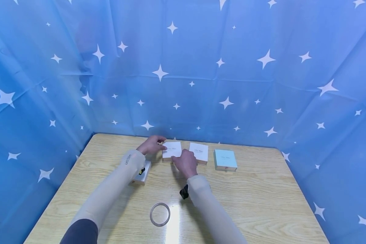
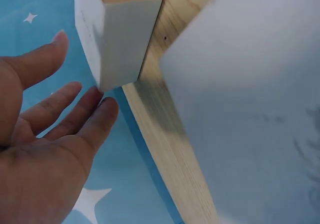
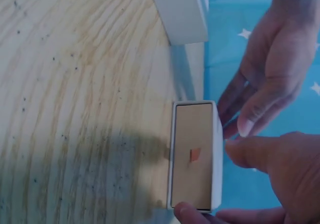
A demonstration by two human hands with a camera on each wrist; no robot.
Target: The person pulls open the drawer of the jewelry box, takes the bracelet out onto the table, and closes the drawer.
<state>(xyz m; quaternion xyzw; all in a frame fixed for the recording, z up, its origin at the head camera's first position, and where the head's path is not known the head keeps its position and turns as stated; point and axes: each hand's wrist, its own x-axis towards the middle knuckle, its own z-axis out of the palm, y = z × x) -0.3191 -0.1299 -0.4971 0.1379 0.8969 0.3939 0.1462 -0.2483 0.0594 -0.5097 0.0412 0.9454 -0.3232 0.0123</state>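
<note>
At the table's far side, a white box with small print on its lid lies between both hands. The left hand is at its left side, fingers extended. In the left wrist view, that hand's fingertips are at a corner of the box, its thumb held apart. From the front right, the right hand holds the box. The right wrist view shows the right thumb by the lid edge and a fingertip at one end of the box, whose tan side has an orange tab.
To the right lie a second white box and a pale teal box. Another white box is partly hidden under the left forearm. A greyish ring lies nearer on the wooden table. A blue star-patterned curtain hangs behind.
</note>
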